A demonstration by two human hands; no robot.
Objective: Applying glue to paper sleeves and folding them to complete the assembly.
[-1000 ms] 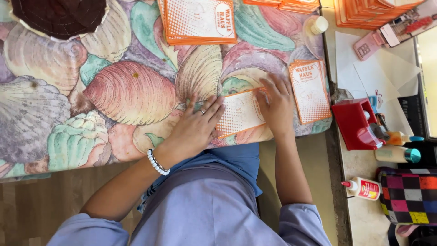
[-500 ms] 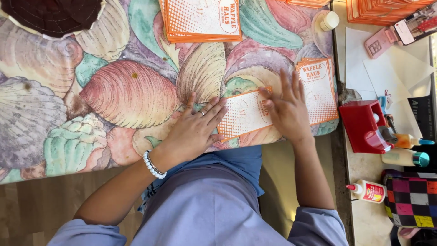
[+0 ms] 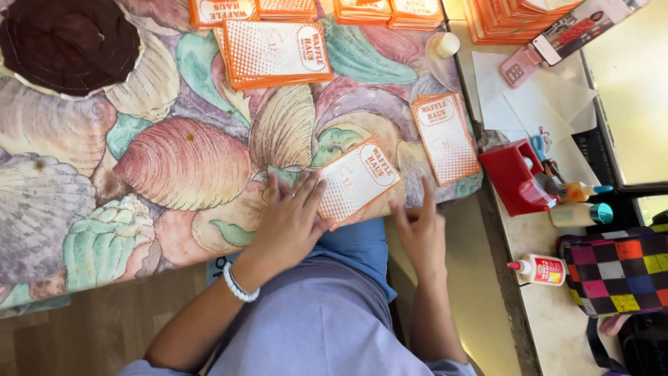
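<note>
A small orange-and-white paper bag [image 3: 356, 181] lies tilted at the near edge of a table covered with a seashell-print cloth [image 3: 174, 167]. My left hand [image 3: 289, 223] lies flat on the cloth, its fingertips touching the bag's left edge; a white bead bracelet is on that wrist. My right hand [image 3: 421, 230] rests with fingers apart at the table's edge, just right of and below the bag, holding nothing. A second, similar bag [image 3: 445, 137] lies further right.
More orange bags lie at the top: a larger one [image 3: 276, 51] and stacks [image 3: 515, 17]. A dark round mat [image 3: 68, 43] is top left. On the right counter: a red holder [image 3: 515, 177], a glue bottle [image 3: 539, 269], a checkered pouch [image 3: 619, 271], a small white jar [image 3: 444, 45].
My right hand has slid off the bag and down to the table's edge. The bag now lies more tilted. My left hand stays at its left edge.
</note>
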